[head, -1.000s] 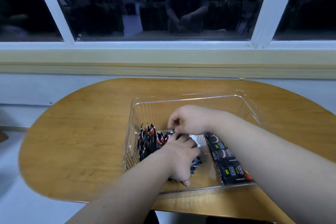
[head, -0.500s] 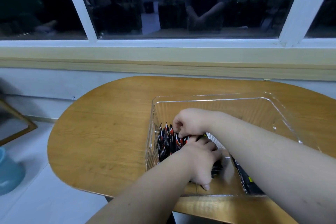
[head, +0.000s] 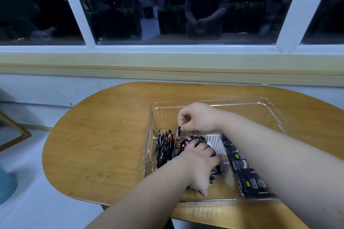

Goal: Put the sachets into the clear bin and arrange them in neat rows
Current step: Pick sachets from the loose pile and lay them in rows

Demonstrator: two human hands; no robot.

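Observation:
A clear bin (head: pixel 240 107) stands on the wooden table. Inside, at its left, several black-and-red sachets (head: pixel 164 148) stand on edge in a row. My right hand (head: pixel 198 119) reaches over them and pinches the top corner of one upright sachet (head: pixel 178 135) between thumb and forefinger. My left hand (head: pixel 200 165) is in the bin's near half, its fingers curled over a bunch of sachets that it holds against the row. A strip of black sachets (head: pixel 242 167) lies flat along the bin's right side, partly under my right forearm.
The oval wooden table (head: pixel 96 135) stands against a wall under a window. A blue object (head: pixel 6 189) is on the floor at the left, and a wooden frame (head: pixel 16 132) leans there too.
My right hand has lifted a little and now pinches a single sachet's top corner. My left hand stays on the bunch. The camera view has shifted, so the bin sits further right in the picture.

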